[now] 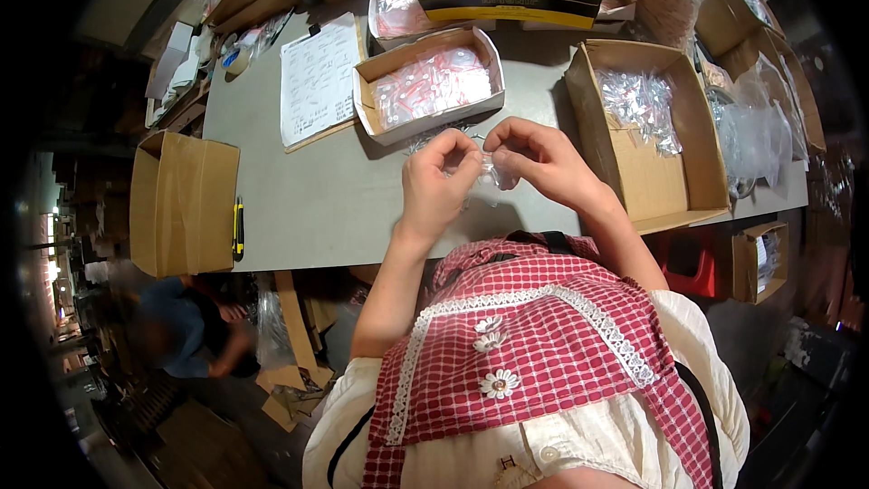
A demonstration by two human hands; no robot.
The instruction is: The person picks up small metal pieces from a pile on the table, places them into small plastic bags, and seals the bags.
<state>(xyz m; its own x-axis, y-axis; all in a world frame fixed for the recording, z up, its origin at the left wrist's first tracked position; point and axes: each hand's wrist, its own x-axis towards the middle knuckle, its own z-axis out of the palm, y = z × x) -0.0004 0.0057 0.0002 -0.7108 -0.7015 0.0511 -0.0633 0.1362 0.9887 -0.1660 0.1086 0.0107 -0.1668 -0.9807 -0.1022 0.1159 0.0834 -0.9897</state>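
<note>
Close together over the near middle of the grey table (299, 208), both my hands pinch a small clear plastic bag (490, 173). My left hand (441, 183) has thumb and forefinger pressed together at the bag's left side. On its right side, my right hand (541, 161) grips with bent fingers. What the bag contains is too small to make out. Just beyond my hands stands a white carton (430, 127) heaped with small clear bags edged in red. Some small shiny pieces (434, 136) lie on the table, partly hidden by my left hand.
At right, an open cardboard box (656, 190) has small filled clear bags. A clipboard with paper (317, 77) lies at back left. An empty-looking cardboard box (186, 208) and a yellow-black cutter (238, 228) sit at the left edge. Another person (186, 326) is low at left.
</note>
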